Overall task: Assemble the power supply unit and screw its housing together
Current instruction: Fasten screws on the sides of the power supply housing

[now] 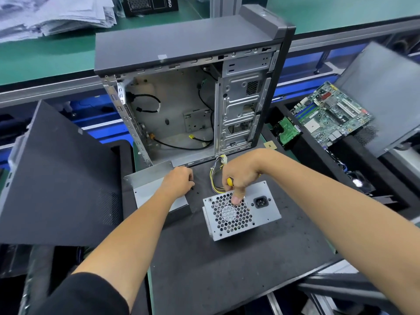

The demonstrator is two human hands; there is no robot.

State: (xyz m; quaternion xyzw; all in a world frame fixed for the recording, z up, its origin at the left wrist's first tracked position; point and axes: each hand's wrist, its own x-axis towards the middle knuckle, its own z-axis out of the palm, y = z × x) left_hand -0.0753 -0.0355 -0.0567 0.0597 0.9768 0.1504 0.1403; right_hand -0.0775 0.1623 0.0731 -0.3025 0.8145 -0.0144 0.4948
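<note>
Curled round a yellow-handled screwdriver [230,181], the right hand [241,174] keeps the tool ready while its thumb presses down on the honeycomb fan grille of the power supply unit [243,214], probably to hold the box steady on the black foam mat [227,264]. That unit sits grille-up near the mat's middle, its yellow and black cable bundle [217,176] trailing back toward the open computer case [193,105], so the wiring stays clear of the seams. Just left, the left hand [179,181] rests with bent fingers at the edge of the grey sheet-metal housing cover [154,185]; whether it pinches one of the small dark screws [197,192] lying there I cannot tell. Cover and unit lie apart, so the housing is not yet closed
</note>
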